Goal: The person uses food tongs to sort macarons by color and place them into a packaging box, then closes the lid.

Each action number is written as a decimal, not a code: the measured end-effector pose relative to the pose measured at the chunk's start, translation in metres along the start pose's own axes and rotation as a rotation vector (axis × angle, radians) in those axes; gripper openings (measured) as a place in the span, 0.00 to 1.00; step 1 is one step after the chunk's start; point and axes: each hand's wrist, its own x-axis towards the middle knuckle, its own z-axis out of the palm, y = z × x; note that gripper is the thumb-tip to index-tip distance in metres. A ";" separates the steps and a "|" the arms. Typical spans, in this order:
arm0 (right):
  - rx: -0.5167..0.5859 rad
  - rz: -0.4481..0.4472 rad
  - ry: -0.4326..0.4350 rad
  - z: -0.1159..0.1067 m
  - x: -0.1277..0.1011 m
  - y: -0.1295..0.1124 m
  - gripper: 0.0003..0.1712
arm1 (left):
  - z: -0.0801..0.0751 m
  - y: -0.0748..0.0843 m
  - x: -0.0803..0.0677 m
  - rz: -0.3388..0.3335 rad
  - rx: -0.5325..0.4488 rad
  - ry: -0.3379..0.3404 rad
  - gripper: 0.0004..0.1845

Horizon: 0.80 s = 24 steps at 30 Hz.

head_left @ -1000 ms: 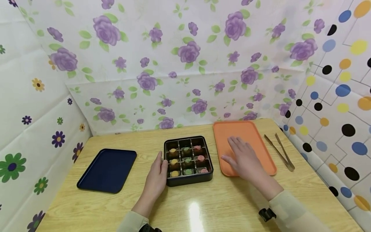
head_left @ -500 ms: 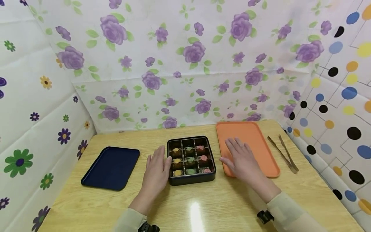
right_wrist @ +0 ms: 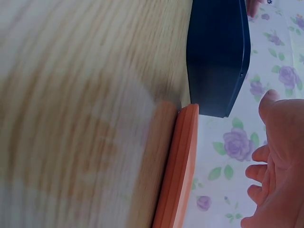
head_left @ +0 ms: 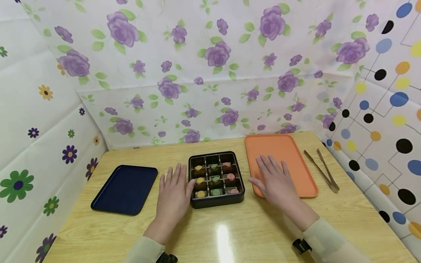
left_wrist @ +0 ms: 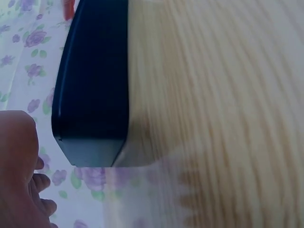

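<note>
A black square box [head_left: 217, 200] with a divided insert stands mid-table in the head view. Its compartments hold small round yellow, green and pink pieces [head_left: 215, 179] in rows. My left hand [head_left: 173, 199] lies palm down with straight fingers along the box's left side, thumb tip at its rim. Over the orange tray [head_left: 269, 143] my right hand [head_left: 277, 184] is spread flat and grips nothing. The left wrist view has the box's dark side [left_wrist: 92, 80] beside the hand [left_wrist: 16, 166]. In the right wrist view, the fingers hover above the orange tray's edge [right_wrist: 175, 175].
A dark blue tray [head_left: 126, 190] lies on the left of the wooden table [head_left: 194, 237]. Metal tongs [head_left: 323, 171] rest right of the orange tray, their ends apart. Patterned cloth walls [head_left: 197, 73] close off the back and both sides.
My left hand has turned from edge-on against the box to palm down, its fingers spreading and shifting slightly left. My right hand's fingers have spread a little. Box and trays stay put.
</note>
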 end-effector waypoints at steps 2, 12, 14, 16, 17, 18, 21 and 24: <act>-0.003 0.011 -0.008 0.001 -0.001 0.001 0.49 | 0.001 -0.003 0.000 -0.005 0.041 0.001 0.41; 0.015 -0.009 -0.001 0.003 0.003 0.003 0.49 | -0.001 -0.011 0.005 -0.010 0.037 0.031 0.42; 0.017 -0.009 -0.007 0.003 0.003 0.002 0.49 | -0.002 -0.011 0.005 -0.014 0.030 0.020 0.42; 0.019 -0.006 -0.014 0.002 0.003 0.002 0.50 | -0.003 -0.011 0.005 -0.014 0.020 0.013 0.42; 0.021 -0.004 -0.015 0.002 0.002 0.002 0.50 | -0.003 -0.011 0.005 -0.013 0.017 0.009 0.42; 0.023 -0.003 -0.014 0.002 0.002 0.002 0.50 | -0.003 -0.011 0.006 -0.011 0.013 0.008 0.42; 0.020 -0.005 -0.015 0.001 0.002 0.002 0.50 | -0.004 -0.010 0.006 -0.007 0.014 0.005 0.42; 0.013 -0.011 -0.022 0.000 0.002 0.002 0.50 | -0.004 -0.010 0.006 -0.001 0.020 0.002 0.42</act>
